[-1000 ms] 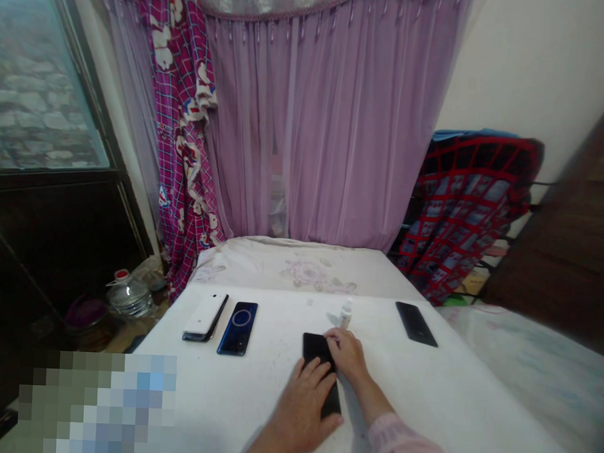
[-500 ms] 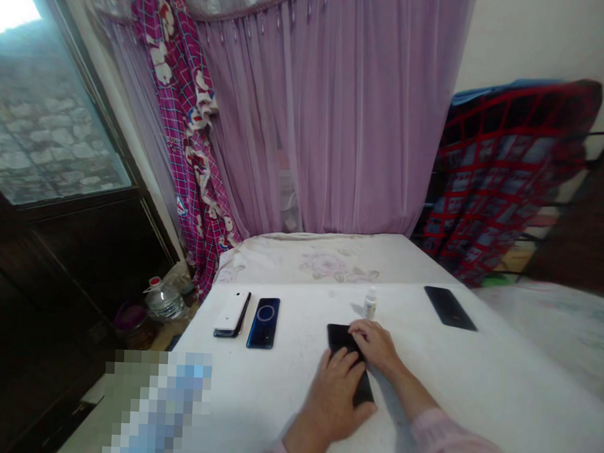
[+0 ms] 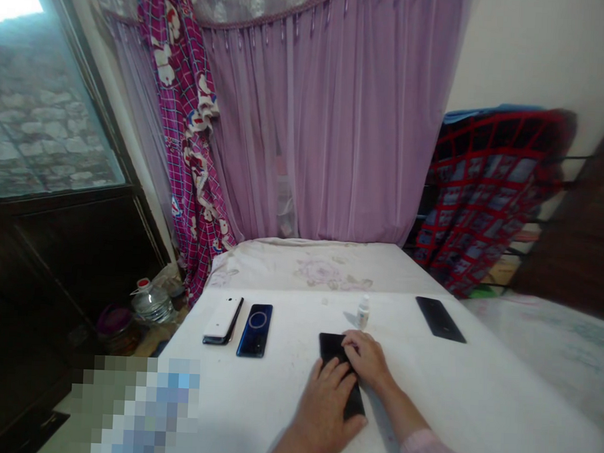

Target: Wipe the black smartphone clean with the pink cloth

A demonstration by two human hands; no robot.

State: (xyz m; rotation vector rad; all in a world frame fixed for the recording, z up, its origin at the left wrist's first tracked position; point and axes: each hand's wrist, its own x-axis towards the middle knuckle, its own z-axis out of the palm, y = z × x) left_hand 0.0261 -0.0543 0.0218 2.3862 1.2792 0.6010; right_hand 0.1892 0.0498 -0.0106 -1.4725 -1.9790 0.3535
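A black phone (image 3: 331,346) lies on the white-covered table, partly hidden under both hands. My left hand (image 3: 324,404) rests across its middle and lower part, with the fingers spread and the thumb near the bottom corner. At the phone's upper right edge is my right hand (image 3: 367,358), its fingers curled and pressed together; whatever they may hold is too small or hidden. Just beyond the right hand stands a small white bottle (image 3: 363,313). To the left lie a blue phone (image 3: 255,331) with a ring on its back and a white phone (image 3: 222,320) on top of a dark one.
Another black phone (image 3: 441,319) lies at the far right of the table (image 3: 475,394). A purple curtain (image 3: 345,148) hangs behind. On the floor at left are a water bottle (image 3: 153,305) and a purple-lidded container (image 3: 116,322). A blurred-out patch (image 3: 158,407) covers the lower left.
The whole view has shifted slightly, so the table things appear a bit lower and further left. Both hands keep nearly the same place on the black phone.
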